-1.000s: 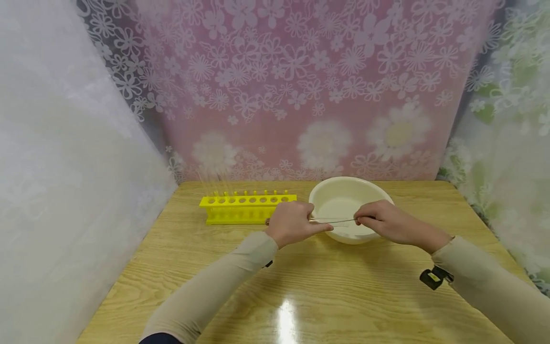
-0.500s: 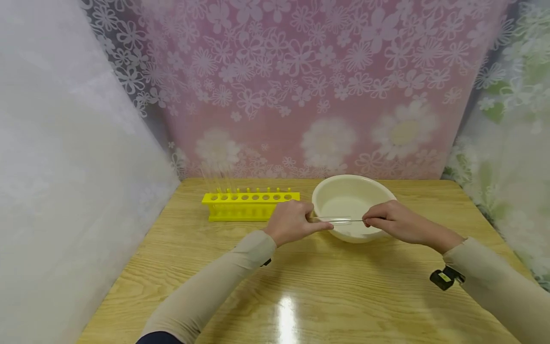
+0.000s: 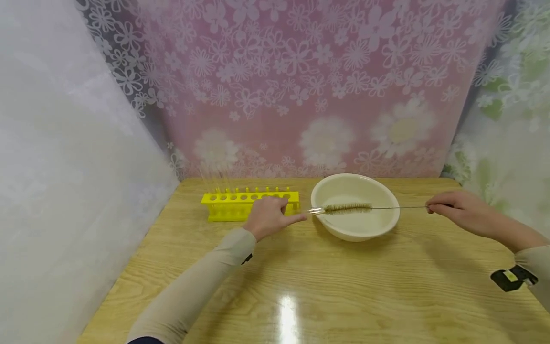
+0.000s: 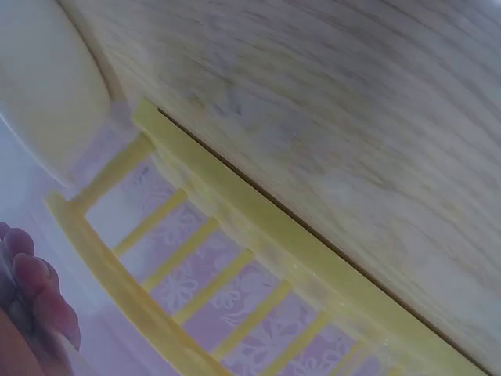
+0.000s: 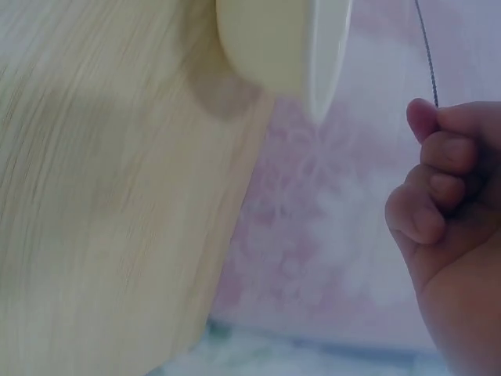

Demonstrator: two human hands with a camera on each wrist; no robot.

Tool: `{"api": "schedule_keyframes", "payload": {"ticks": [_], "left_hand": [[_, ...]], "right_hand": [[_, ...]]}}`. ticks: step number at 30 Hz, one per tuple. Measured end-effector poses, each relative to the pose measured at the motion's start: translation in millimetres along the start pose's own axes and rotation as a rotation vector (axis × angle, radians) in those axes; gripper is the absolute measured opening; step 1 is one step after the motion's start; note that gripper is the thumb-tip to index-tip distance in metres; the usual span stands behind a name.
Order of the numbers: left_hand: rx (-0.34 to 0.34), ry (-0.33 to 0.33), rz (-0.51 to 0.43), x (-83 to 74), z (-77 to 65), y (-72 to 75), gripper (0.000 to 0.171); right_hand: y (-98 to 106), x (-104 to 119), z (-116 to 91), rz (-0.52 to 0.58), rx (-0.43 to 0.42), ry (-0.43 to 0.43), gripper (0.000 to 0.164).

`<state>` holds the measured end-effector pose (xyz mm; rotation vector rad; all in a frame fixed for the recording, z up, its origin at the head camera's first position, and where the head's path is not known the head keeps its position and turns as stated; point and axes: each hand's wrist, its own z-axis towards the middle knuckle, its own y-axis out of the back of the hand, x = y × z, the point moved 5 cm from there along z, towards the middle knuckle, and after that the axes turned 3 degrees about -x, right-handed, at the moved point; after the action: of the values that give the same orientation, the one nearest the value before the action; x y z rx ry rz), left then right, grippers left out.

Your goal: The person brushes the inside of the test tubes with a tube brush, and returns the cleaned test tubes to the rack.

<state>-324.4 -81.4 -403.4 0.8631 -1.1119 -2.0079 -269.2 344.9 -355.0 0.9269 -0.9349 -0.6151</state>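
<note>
My left hand [image 3: 269,216] grips a clear glass test tube [image 3: 315,210] that lies level, its mouth pointing right over the basin's left rim. A test tube brush [image 3: 349,208] with tan bristles stretches out to the right of the tube, the left end of its bristles right at the tube's mouth. Its thin twisted wire handle [image 5: 427,55] is pinched between thumb and fingers of my right hand [image 3: 466,212], well right of the basin. In the left wrist view only part of the left hand's fingers [image 4: 47,298] shows, and the tube is mostly hidden.
A cream basin [image 3: 374,229] stands on the wooden table [image 3: 343,286] beneath the brush. Left of it is a yellow test tube rack [image 3: 232,209], with several clear tubes [image 3: 216,180] upright at its left end. Flowered curtains [image 3: 301,95] enclose the back and sides.
My right hand has pulled far to the right, drawing the brush's bristles out of the test tube. The left hand, still holding the tube, has shifted left.
</note>
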Motion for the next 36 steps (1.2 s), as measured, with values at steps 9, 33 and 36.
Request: {"api": "schedule_keyframes", "payload": {"ticks": [9,33,36], "left_hand": [[0.012,0.037,0.043,-1.0,7.0,3.3,0.065],[0.030,-0.188,0.325,-39.2,48.3,7.6,0.056],[0.030,-0.231,0.376,-43.9,52.2,9.8,0.057]], "right_hand": [[14,-19,-14,-0.107,-0.063,-0.090,0.023],[13,-16,-24,-0.103,-0.098,-0.091,0.024],[14,-16,-25,-0.109,-0.103,-0.091,0.023]]}}
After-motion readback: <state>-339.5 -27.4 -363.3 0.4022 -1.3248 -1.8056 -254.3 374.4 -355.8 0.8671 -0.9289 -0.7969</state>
